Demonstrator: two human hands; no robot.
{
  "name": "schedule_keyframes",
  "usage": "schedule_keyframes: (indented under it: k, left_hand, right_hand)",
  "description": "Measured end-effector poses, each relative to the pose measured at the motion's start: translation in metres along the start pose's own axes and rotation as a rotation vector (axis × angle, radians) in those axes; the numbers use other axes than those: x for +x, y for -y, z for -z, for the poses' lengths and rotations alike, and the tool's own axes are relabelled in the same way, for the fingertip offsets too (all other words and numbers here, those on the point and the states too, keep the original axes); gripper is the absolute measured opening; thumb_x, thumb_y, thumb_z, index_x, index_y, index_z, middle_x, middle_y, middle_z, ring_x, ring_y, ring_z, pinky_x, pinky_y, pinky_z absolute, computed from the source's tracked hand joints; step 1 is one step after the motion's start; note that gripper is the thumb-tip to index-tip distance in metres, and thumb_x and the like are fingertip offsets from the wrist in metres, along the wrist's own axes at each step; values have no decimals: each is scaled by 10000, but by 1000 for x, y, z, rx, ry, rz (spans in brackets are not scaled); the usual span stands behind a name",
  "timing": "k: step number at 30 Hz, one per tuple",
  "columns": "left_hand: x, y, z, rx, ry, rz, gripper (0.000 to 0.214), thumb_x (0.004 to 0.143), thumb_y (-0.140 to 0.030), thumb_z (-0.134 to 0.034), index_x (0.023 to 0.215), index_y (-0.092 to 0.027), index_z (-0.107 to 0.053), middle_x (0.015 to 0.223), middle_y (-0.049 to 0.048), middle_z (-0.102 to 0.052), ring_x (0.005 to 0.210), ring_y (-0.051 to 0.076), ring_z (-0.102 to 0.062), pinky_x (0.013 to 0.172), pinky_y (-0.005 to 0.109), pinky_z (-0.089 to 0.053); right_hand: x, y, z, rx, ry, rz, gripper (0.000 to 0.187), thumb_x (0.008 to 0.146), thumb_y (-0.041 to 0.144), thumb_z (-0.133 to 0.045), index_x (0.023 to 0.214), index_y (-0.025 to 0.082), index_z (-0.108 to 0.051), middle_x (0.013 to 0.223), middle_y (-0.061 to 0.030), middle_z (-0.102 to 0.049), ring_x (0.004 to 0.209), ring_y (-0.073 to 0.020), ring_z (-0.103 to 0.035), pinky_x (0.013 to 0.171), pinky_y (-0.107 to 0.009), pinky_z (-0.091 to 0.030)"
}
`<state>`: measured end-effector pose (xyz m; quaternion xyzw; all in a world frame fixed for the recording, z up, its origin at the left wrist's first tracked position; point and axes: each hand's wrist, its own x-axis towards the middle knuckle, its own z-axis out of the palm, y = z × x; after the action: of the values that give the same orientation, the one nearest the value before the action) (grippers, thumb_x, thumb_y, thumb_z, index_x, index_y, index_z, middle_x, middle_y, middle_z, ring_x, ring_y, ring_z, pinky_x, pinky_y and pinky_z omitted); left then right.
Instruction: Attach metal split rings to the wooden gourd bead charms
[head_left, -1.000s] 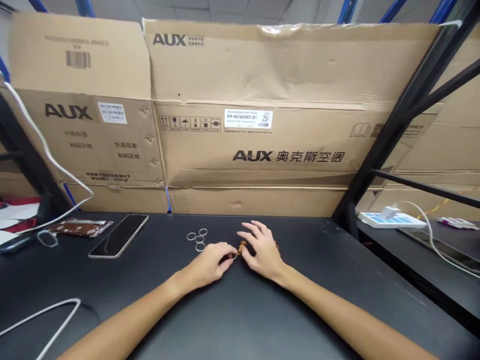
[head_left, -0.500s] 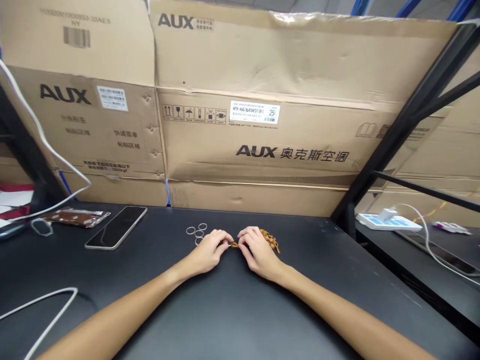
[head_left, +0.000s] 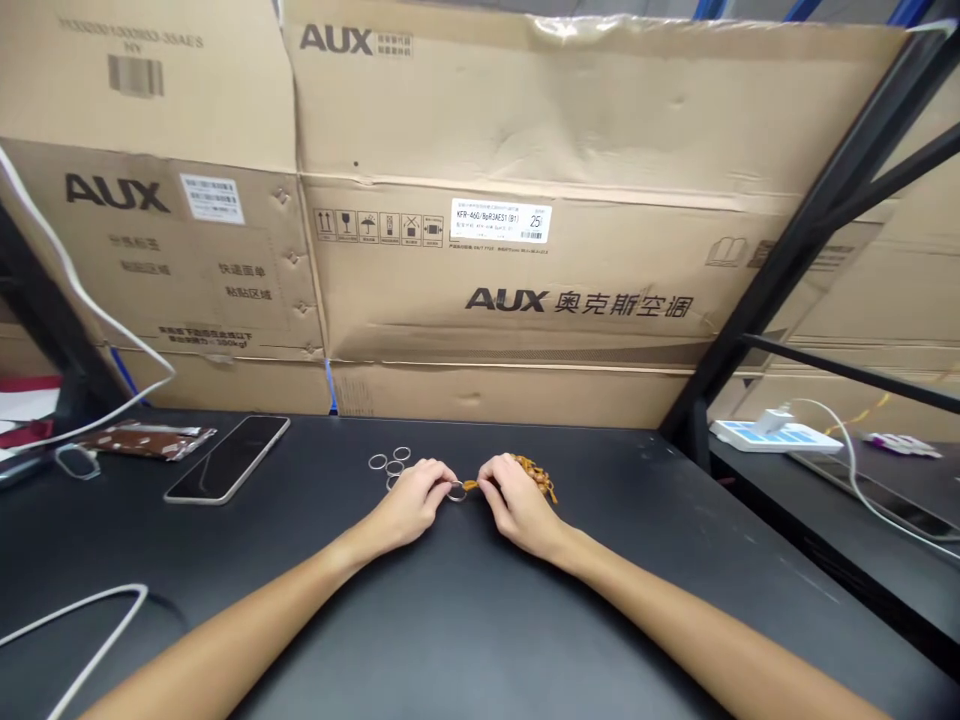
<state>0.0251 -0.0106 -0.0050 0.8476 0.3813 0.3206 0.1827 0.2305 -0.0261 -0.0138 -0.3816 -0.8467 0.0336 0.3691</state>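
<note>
Black workbench (head_left: 480,620) is backed by AUX cardboard cartons (head_left: 495,290), nothing fancy. Phone (head_left: 227,459) is left at about 9 o'clock from the hands, and loose metal rings (head_left: 388,466) are piled at 11 o'clock from the left hand (head_left: 409,503). One small ring (head_left: 456,491) is pinched in its fingertips. Right hand (head_left: 517,505) is pinching the cord of a brown bead strand (head_left: 534,477), which lies at its 12 o'clock, with the cord end right by that ring.

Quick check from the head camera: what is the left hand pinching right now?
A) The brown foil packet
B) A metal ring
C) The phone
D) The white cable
B. The left hand holds a metal ring at its fingertips, close to the end of the beaded cord pinched by the right hand.
</note>
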Motion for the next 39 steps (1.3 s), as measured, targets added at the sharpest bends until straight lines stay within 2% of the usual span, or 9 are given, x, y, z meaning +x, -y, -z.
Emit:
schedule_keyframes:
  k: [6,12,18,24,30,35,39]
  left_hand:
    - [1,-5,3,-82,4,73,152,899,-235,-480,848,-181,-613,856,33,-662,810,184,-600,751,294,-444]
    - [2,-6,5,-238,12,105,155,893,-270,-484,826,-176,-588,787,12,-645,745,165,-592,713,270,-448]
    - [1,-7,5,-339,11,104,107,873,-247,-514,849,-172,-587,792,15,-655,748,162,-609,726,270,-463]
    - [1,-12,4,-304,-1,91,115,867,-247,-523,818,-175,-598,757,-1,-657,707,148,-605,691,248,-455]
    - [1,-14,4,-195,12,71,146,869,-256,-533,810,-188,-648,751,-9,-680,693,150,-612,690,252,-455]
    - [-2,-13,1,-7,-29,34,169,858,-268,-554,957,-210,-678,961,36,-690,916,206,-606,867,339,-449]
    - [-4,-11,-1,61,-7,7,329,778,-357,-668,1078,-222,-651,1130,69,-619,1050,253,-547,966,418,-406]
  right_hand:
    - [-2,-6,-4,-23,13,-35,143,944,179,-366,860,202,-480,833,-57,-564,768,-196,-518,724,-334,-436]
    - [-1,-4,-3,7,97,38,205,936,132,-369,1043,207,-528,931,-64,-600,849,-198,-546,794,-342,-437]
    - [1,5,3,27,166,95,157,918,181,-442,964,198,-591,821,-46,-566,760,-177,-519,734,-318,-437]
    - [2,4,2,43,189,104,106,896,278,-537,872,200,-605,805,-37,-571,753,-172,-514,725,-305,-432]
    - [2,2,-1,39,138,108,117,867,187,-535,755,196,-568,755,-22,-560,716,-157,-508,697,-284,-413]
    - [2,1,-3,-38,78,77,105,847,167,-549,748,192,-568,737,-16,-569,699,-158,-507,715,-298,-405]
    - [1,0,-4,-87,55,61,92,847,176,-567,757,194,-573,764,-25,-589,723,-165,-518,733,-307,-406]
